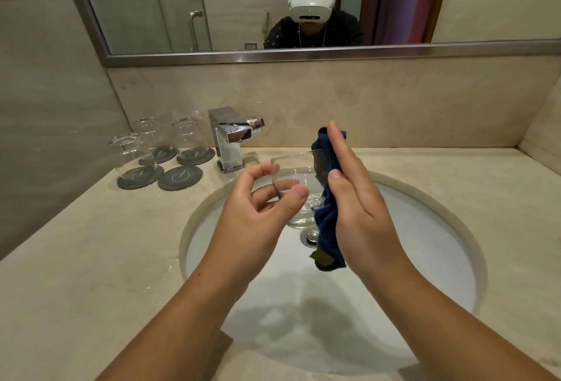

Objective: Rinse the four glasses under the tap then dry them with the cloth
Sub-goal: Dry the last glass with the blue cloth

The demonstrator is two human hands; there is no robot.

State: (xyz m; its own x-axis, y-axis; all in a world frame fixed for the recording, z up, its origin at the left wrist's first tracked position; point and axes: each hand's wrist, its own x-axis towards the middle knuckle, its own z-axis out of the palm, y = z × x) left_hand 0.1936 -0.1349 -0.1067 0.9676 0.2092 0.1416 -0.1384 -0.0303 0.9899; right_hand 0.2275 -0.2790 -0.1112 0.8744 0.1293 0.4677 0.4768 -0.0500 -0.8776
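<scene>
Over the sink basin (425, 259), my left hand (258, 213) grips a clear glass (296, 186) between thumb and curled fingers. My right hand (358, 198) presses a dark blue cloth (329, 222) against the glass's right side with straight fingers; part of the cloth lies inside the glass and its tail hangs below. Three other clear glasses stand upside down on dark round coasters at the back left: one (133, 152) in front, two more (151, 134) (189, 137) behind. A fourth coaster (180, 177) has nothing on it.
A chrome tap (230, 140) stands behind the basin, no water running. The drain plug (310, 235) sits at the basin's bottom. Beige stone counter (91, 259) surrounds the sink. A wall mirror (243, 0) above reflects a person wearing a headset.
</scene>
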